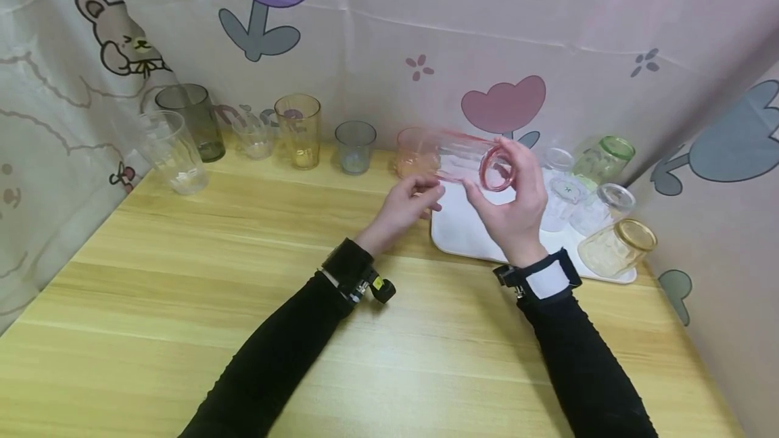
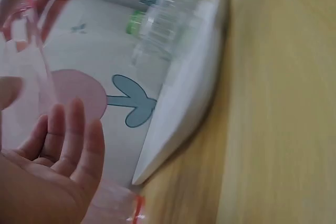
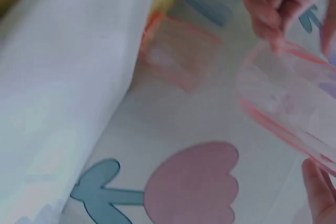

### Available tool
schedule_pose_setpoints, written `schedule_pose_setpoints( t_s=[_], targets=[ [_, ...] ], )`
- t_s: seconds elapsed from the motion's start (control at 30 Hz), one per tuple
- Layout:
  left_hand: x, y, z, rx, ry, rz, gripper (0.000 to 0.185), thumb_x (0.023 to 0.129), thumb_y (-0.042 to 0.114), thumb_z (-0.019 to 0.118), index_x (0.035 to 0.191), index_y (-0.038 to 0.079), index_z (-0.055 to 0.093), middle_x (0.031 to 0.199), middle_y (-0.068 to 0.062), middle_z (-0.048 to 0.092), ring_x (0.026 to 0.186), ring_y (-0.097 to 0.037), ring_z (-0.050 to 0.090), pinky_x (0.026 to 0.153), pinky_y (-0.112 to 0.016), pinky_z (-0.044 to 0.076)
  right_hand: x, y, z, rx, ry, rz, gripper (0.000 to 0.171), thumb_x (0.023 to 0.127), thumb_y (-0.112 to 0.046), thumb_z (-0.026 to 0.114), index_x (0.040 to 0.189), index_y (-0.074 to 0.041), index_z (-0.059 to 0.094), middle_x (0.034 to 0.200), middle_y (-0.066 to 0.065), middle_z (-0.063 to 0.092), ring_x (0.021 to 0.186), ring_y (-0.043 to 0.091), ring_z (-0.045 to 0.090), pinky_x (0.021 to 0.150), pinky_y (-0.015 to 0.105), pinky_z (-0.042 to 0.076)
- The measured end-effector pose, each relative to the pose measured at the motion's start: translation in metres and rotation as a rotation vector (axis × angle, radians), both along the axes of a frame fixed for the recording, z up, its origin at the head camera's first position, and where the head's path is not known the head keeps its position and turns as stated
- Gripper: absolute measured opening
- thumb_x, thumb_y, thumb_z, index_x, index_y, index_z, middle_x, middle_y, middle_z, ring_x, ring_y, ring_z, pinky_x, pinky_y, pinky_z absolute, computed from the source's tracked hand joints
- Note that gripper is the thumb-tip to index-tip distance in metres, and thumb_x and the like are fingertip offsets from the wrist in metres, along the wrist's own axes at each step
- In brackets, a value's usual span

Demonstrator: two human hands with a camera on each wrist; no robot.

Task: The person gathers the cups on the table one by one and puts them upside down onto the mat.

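Pink see-through glass cup (image 1: 471, 157) lies sideways in the air, above the white flat tray (image 1: 462, 235).

Right hand (image 1: 517, 205) holds the cup by its round rim, with fingers and thumb curled around the open mouth. Left hand (image 1: 404, 205) sits just under the cup's other end, with fingers loosely bent, and I cannot tell if they touch it. To do this well, keep a firm hold on the rim and put the free hand under the bottom, so the slippery cup does not drop. Move slowly, because the small pink glass (image 1: 415, 154) and the row of see-through glasses lying on the tray (image 1: 602, 211) are near.
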State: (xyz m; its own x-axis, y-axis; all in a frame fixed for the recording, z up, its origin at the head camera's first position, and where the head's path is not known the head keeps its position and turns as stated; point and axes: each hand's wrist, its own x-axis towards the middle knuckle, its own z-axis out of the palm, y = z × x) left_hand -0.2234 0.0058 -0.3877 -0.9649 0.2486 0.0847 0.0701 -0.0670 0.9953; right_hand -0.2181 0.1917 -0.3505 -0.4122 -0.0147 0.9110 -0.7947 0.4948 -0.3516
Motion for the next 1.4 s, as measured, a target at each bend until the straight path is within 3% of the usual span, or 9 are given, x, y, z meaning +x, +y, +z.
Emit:
schedule_pose_setpoints(
  t_s=[0.13, 0.27, 0.4, 0.53, 0.67, 0.9, 1.0, 1.27, 1.4],
  targets=[
    [0.003, 0.002, -0.005, -0.292, 0.206, -0.011, 0.033, 0.098, 0.011, 0.07, 0.127, -0.002, 0.062, 0.119, -0.014, 0.066, 0.097, -0.023, 0.068, 0.087, -0.029, 0.058, -0.002, 0.01, 0.009, -0.016, 0.01, -0.055, 0.062, 0.078, -0.024, 0.084, 0.132, 0.0, 0.065, 0.121, 0.023, 0.067, 0.113, 0.036, 0.062, 0.091, 0.021, 0.052],
    [0.005, 0.003, -0.009, -0.568, 0.372, -0.075, 0.03, 0.098, 0.009, 0.07, 0.125, -0.002, 0.064, 0.115, -0.011, 0.063, 0.098, -0.021, 0.065, 0.087, -0.023, 0.054, 0.001, 0.022, 0.02, 0.032, -0.054, -0.086, 0.06, 0.079, -0.024, 0.086, 0.133, -0.005, 0.067, 0.119, 0.02, 0.069, 0.108, 0.035, 0.064, 0.084, 0.011, 0.048],
    [0.008, 0.004, -0.008, -0.803, 0.472, -0.143, 0.026, 0.098, 0.011, 0.07, 0.124, 0.005, 0.069, 0.116, -0.007, 0.064, 0.103, -0.018, 0.063, 0.09, -0.027, 0.053, 0.006, 0.035, 0.029, 0.112, -0.166, -0.141, 0.059, 0.08, -0.02, 0.089, 0.135, -0.012, 0.07, 0.121, 0.015, 0.071, 0.105, 0.03, 0.065, 0.077, 0.007, 0.044],
    [0.011, 0.006, -0.008, -0.925, 0.517, -0.218, 0.025, 0.097, 0.009, 0.069, 0.122, 0.009, 0.072, 0.117, -0.005, 0.065, 0.103, -0.018, 0.062, 0.092, -0.028, 0.053, 0.009, 0.05, 0.037, 0.187, -0.286, -0.201, 0.057, 0.083, -0.018, 0.088, 0.137, -0.017, 0.07, 0.122, 0.014, 0.071, 0.103, 0.027, 0.067, 0.075, 0.005, 0.044],
    [0.013, 0.008, -0.009, -0.99, 0.524, -0.296, 0.024, 0.096, 0.006, 0.069, 0.119, 0.01, 0.075, 0.119, -0.004, 0.065, 0.105, -0.017, 0.062, 0.094, -0.027, 0.053, 0.011, 0.066, 0.046, 0.271, -0.421, -0.249, 0.056, 0.086, -0.025, 0.086, 0.138, -0.017, 0.068, 0.125, 0.013, 0.07, 0.106, 0.028, 0.065, 0.074, 0.006, 0.041],
    [0.016, 0.011, -0.011, -0.99, 0.489, -0.357, 0.022, 0.096, 0.001, 0.068, 0.113, 0.01, 0.078, 0.112, -0.002, 0.067, 0.103, -0.014, 0.065, 0.094, -0.024, 0.053, 0.016, 0.1, 0.063, 0.437, -0.773, -0.304, 0.07, 0.089, -0.053, 0.078, 0.149, -0.021, 0.059, 0.13, 0.02, 0.065, 0.113, 0.038, 0.059, 0.08, 0.039, 0.044],
    [0.016, 0.011, -0.012, -0.972, 0.498, -0.367, 0.02, 0.096, -0.001, 0.067, 0.109, 0.009, 0.078, 0.108, -0.002, 0.069, 0.101, -0.013, 0.064, 0.092, -0.023, 0.053, 0.016, 0.114, 0.067, 0.529, -0.877, -0.306, 0.075, 0.089, -0.059, 0.075, 0.151, -0.02, 0.056, 0.129, 0.022, 0.064, 0.111, 0.04, 0.06, 0.079, 0.047, 0.046],
    [0.017, 0.011, -0.012, -0.952, 0.528, -0.382, 0.02, 0.096, -0.003, 0.067, 0.107, 0.008, 0.079, 0.106, -0.003, 0.072, 0.101, -0.014, 0.066, 0.093, -0.022, 0.052, 0.013, 0.141, 0.065, 0.631, -0.969, -0.328, 0.076, 0.09, -0.06, 0.074, 0.146, -0.012, 0.057, 0.128, 0.029, 0.064, 0.118, 0.046, 0.056, 0.087, 0.06, 0.046],
    [0.017, 0.011, -0.013, -0.958, 0.528, -0.374, 0.019, 0.098, -0.001, 0.066, 0.106, 0.008, 0.08, 0.105, -0.002, 0.073, 0.101, -0.014, 0.066, 0.094, -0.021, 0.052, 0.014, 0.151, 0.063, 0.659, -0.993, -0.34, 0.074, 0.09, -0.061, 0.073, 0.143, -0.012, 0.058, 0.125, 0.029, 0.066, 0.115, 0.046, 0.058, 0.086, 0.06, 0.046]
  ],
)
